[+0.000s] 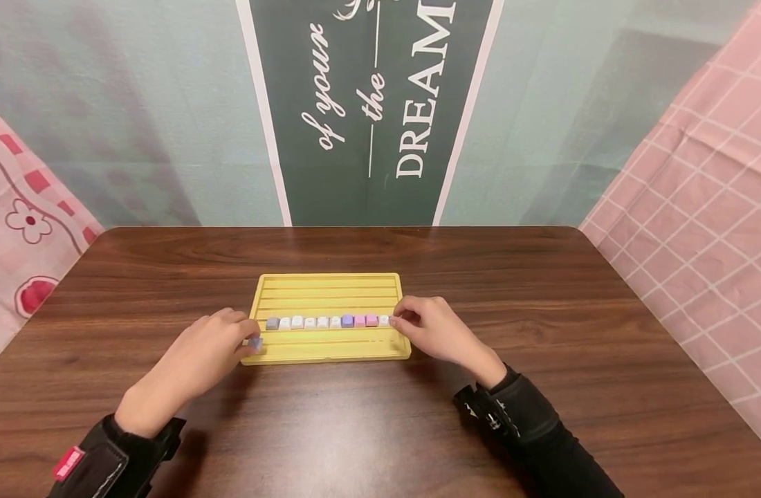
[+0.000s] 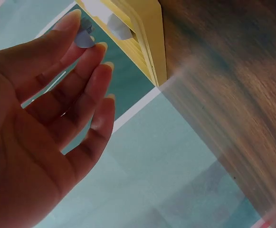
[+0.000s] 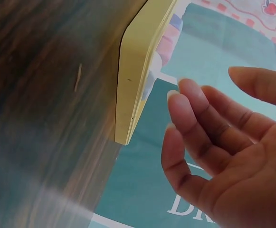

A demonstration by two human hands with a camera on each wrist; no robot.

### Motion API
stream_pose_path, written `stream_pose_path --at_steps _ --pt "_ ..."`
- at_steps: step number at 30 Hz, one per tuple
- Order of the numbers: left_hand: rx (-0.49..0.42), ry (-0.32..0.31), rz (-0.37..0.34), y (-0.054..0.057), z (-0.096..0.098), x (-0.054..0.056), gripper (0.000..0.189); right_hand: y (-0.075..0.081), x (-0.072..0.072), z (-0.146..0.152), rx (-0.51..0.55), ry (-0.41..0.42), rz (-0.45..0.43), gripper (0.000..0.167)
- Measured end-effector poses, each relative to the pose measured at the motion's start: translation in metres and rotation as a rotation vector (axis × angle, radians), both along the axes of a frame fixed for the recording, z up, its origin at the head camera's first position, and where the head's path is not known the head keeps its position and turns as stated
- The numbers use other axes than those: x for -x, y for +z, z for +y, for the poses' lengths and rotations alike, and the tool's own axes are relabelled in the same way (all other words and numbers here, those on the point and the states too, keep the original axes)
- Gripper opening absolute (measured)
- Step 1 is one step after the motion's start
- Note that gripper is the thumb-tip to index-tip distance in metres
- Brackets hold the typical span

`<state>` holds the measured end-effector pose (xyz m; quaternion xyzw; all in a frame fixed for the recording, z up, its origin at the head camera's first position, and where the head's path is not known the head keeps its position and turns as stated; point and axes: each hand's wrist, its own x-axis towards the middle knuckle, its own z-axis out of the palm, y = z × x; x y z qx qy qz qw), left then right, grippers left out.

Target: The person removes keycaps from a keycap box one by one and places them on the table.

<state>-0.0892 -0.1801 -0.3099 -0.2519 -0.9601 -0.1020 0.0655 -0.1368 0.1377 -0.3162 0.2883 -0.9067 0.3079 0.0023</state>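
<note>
A shallow yellow tray (image 1: 331,353) with ridges running along its length lies on the table, and one row of keycaps crosses it. The row begins at the left with a grey keycap (image 1: 272,323), followed by several white ones, a purple keycap (image 1: 347,321), two pink ones and a white keycap (image 1: 384,321). Over the tray's left front corner, my left hand (image 1: 200,356) pinches a blue-grey keycap (image 2: 85,39) between thumb and fingertips. My right hand (image 1: 439,332) is at the row's right end; in the right wrist view its thumb stands apart from loosely bent fingers (image 3: 183,114), holding nothing.
The tray and both hands are over a dark brown wooden table (image 1: 337,429). A green and grey-blue cloth with lettering (image 1: 371,104) hangs behind it. Pink patterned cloth (image 1: 717,207) flanks the table on both sides.
</note>
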Motion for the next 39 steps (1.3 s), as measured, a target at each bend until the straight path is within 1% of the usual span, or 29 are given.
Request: stream_pose_path --at_steps 6,13,19,23,33,39 --pt "0.013 -0.020 0.015 -0.002 -0.002 -0.010 0.018 -0.001 0.003 0.002 -0.005 -0.067 -0.003 0.007" --pt "0.019 -0.048 0.011 -0.007 -0.003 -0.020 0.022 -0.003 0.006 0.006 -0.022 -0.108 -0.010 0.009" --pt "0.033 -0.059 -0.012 -0.012 -0.003 -0.023 0.023 -0.003 0.007 0.007 -0.029 -0.127 -0.031 0.010" --pt "0.046 -0.059 -0.006 -0.014 -0.002 -0.024 0.024 -0.003 0.007 0.008 -0.032 -0.131 -0.027 0.010" --pt "0.088 -0.018 -0.018 -0.019 -0.003 -0.026 0.023 -0.004 0.006 0.010 -0.035 -0.141 -0.046 0.009" --pt "0.095 0.012 -0.025 -0.019 -0.002 -0.026 0.022 -0.004 0.007 0.010 -0.035 -0.138 -0.047 0.009"
